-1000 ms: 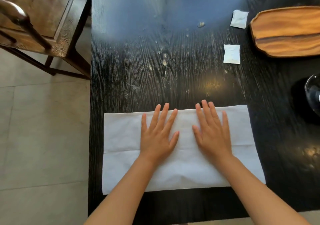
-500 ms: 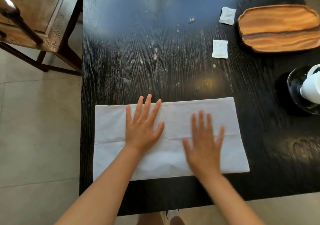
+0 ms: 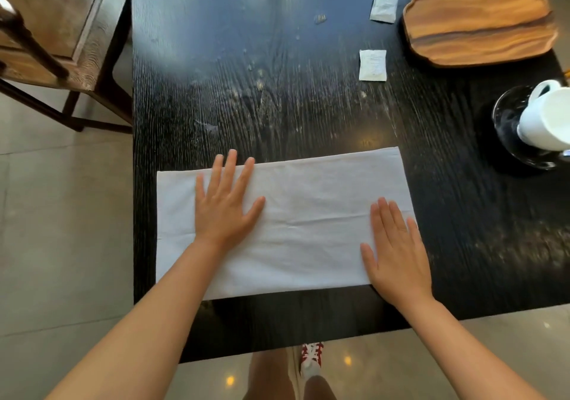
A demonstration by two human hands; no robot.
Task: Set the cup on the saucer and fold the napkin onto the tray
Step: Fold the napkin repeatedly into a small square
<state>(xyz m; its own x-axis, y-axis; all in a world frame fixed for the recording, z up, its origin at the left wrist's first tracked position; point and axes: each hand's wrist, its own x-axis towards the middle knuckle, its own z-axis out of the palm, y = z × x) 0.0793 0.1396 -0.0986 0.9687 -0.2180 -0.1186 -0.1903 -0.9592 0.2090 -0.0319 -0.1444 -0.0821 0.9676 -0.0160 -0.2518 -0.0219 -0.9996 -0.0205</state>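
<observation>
A white napkin (image 3: 308, 223), folded into a long rectangle, lies flat on the black table near its front edge. My left hand (image 3: 226, 202) presses flat on its left part with fingers spread. My right hand (image 3: 398, 251) lies flat on the napkin's right end, near the front right corner. A white cup (image 3: 546, 119) stands on a dark glass saucer (image 3: 505, 122) at the right edge of the view. The empty wooden tray (image 3: 478, 23) sits at the far right of the table.
Two small white sachets (image 3: 372, 65) (image 3: 384, 7) lie on the black table (image 3: 262, 75) left of the tray. A wooden chair (image 3: 61, 29) stands off the table's left side. My legs and a red-and-white shoe (image 3: 311, 359) show below the front edge.
My right hand has slid from the napkin's middle to its right end. My left hand has stayed on the left part. The view has shifted, bringing the cup and saucer into sight.
</observation>
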